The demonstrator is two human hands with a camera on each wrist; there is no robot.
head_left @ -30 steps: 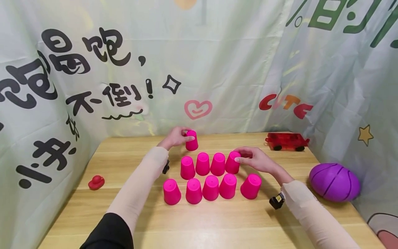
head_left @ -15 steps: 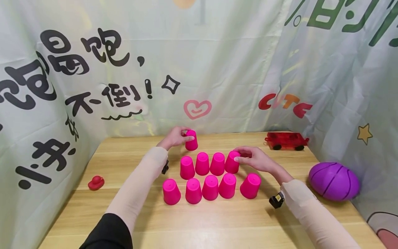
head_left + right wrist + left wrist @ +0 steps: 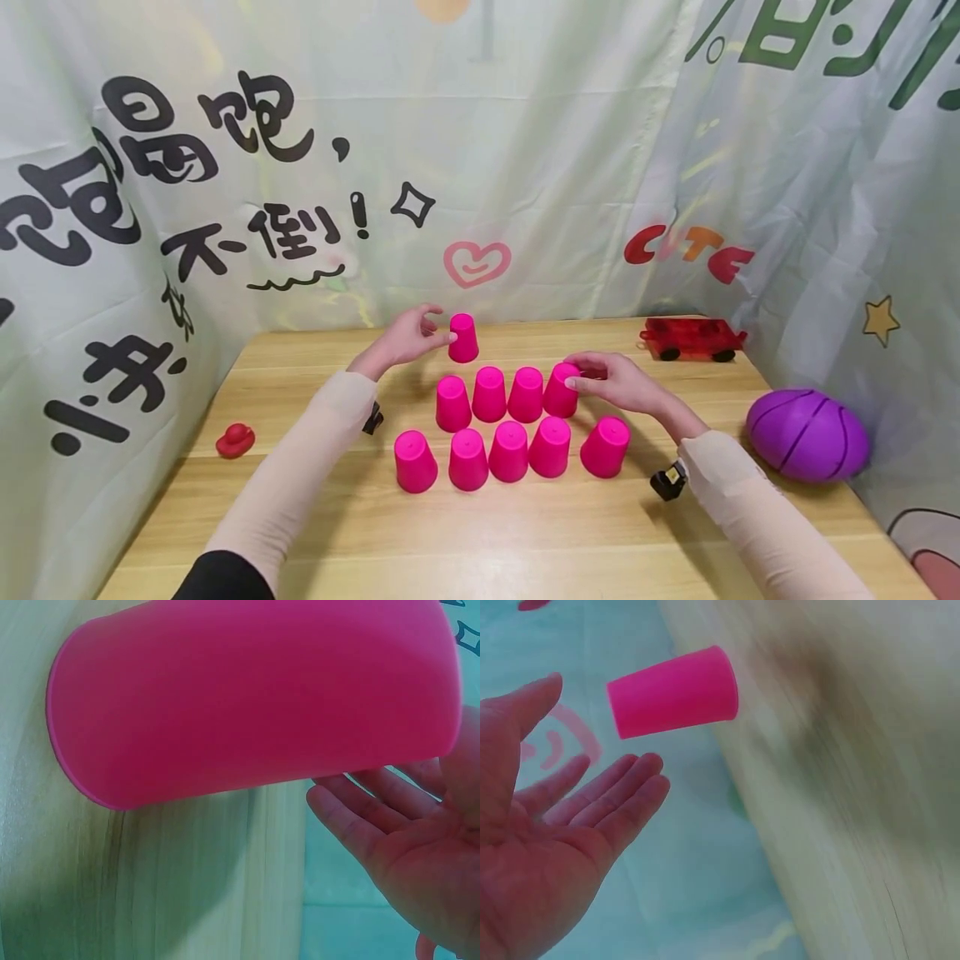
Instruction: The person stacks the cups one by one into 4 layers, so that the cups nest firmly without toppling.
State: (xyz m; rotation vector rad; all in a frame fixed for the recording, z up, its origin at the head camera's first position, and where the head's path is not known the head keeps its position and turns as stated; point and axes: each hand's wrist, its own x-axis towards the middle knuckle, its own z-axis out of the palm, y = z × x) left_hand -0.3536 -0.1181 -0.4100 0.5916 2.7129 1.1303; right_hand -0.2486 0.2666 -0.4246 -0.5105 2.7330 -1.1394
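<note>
Several pink cups stand upside down on the wooden table [image 3: 525,533] in a front row [image 3: 508,452] and a middle row [image 3: 489,394]. One more pink cup [image 3: 463,338] [image 3: 673,691] stands alone behind them. My left hand [image 3: 408,333] [image 3: 547,825] is open just left of that lone cup, fingers spread, with a small gap showing in the left wrist view. At the right end of the middle row, my right hand [image 3: 615,383] [image 3: 405,847] holds a cup [image 3: 558,393] [image 3: 255,697], thumb on its front and fingers behind its top.
A red toy car [image 3: 692,340] sits at the far right of the table. A purple ball [image 3: 807,436] lies by the right edge and a small red duck [image 3: 235,439] by the left. Printed cloth walls [image 3: 525,167] close in the back and sides.
My left hand has let go of the far cup and drawn back a little to the left, fingers spreading. The right hand and its cup have stayed put.
</note>
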